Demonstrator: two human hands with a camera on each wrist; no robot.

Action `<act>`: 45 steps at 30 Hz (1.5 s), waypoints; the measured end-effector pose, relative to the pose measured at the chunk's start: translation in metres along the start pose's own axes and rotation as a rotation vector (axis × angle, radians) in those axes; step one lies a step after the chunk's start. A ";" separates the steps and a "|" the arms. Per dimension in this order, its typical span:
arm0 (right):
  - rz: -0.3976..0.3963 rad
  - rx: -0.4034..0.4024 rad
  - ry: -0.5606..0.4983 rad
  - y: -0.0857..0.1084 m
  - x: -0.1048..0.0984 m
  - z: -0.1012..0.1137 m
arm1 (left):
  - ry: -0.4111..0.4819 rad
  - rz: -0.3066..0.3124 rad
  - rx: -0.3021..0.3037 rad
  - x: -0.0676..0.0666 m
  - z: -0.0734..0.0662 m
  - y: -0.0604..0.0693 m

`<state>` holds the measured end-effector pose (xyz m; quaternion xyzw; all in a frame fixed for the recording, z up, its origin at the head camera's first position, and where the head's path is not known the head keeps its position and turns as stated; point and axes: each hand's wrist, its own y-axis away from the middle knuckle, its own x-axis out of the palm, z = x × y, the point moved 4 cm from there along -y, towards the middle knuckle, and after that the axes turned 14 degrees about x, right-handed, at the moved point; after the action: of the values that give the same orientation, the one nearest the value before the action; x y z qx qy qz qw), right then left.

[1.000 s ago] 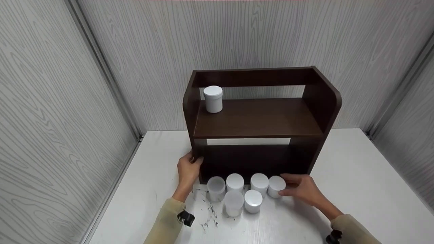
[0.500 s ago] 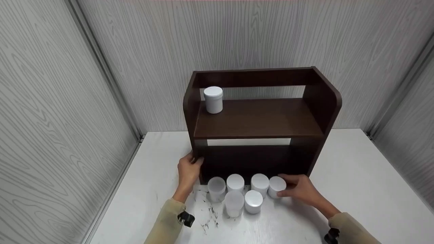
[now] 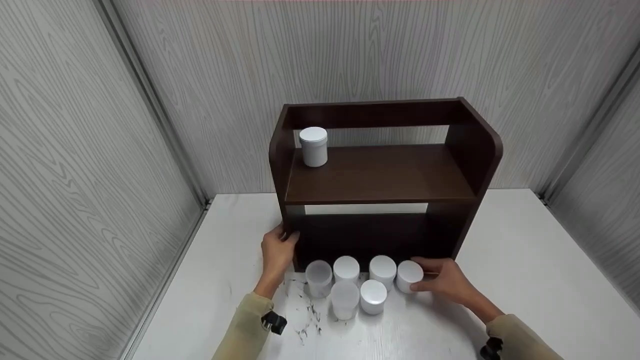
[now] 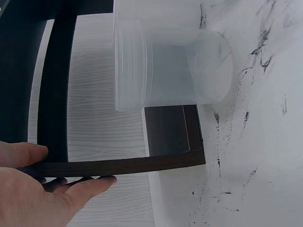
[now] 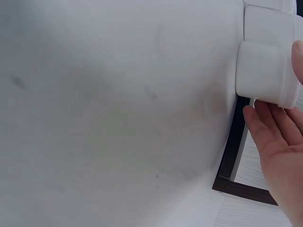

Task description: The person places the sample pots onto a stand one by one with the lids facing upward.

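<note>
In the head view, my left hand point(image 3: 277, 255) grips the left side panel of a dark brown two-tier shelf point(image 3: 380, 172). The left wrist view shows thumb and fingers on either side of that panel point(image 4: 123, 166). My right hand point(image 3: 445, 280) holds a short white lidded jar point(image 3: 409, 276) between thumb and fingers, at the right end of a cluster of jars before the shelf. In the right wrist view this jar point(image 5: 262, 73) stands beside another white jar point(image 5: 267, 23); part of the right hand lies outside the frame.
The cluster also has two translucent jars, one behind point(image 3: 319, 277) and one in front point(image 3: 345, 300), and several white ones, including a front jar point(image 3: 373, 296). Another white jar point(image 3: 314, 147) stands on the upper shelf's left end. Walls enclose the white table point(image 3: 230, 215).
The short jar in my right hand has shifted very slightly rightward, away from its neighbour. My left hand and the shelf have stayed in place.
</note>
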<state>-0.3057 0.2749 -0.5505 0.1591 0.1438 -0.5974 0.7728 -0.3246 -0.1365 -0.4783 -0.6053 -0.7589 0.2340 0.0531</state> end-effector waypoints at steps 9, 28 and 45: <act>0.002 0.026 -0.004 0.002 0.001 -0.001 | 0.008 0.002 0.004 0.000 0.000 0.000; 0.045 0.036 -0.044 0.004 0.002 -0.004 | 0.012 -0.005 0.000 0.000 0.000 0.000; 0.041 0.076 -0.080 0.001 0.003 -0.012 | 0.019 -0.013 0.007 0.000 0.002 0.000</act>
<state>-0.3039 0.2776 -0.5622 0.1672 0.0867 -0.5922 0.7835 -0.3253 -0.1367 -0.4804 -0.6024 -0.7616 0.2306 0.0637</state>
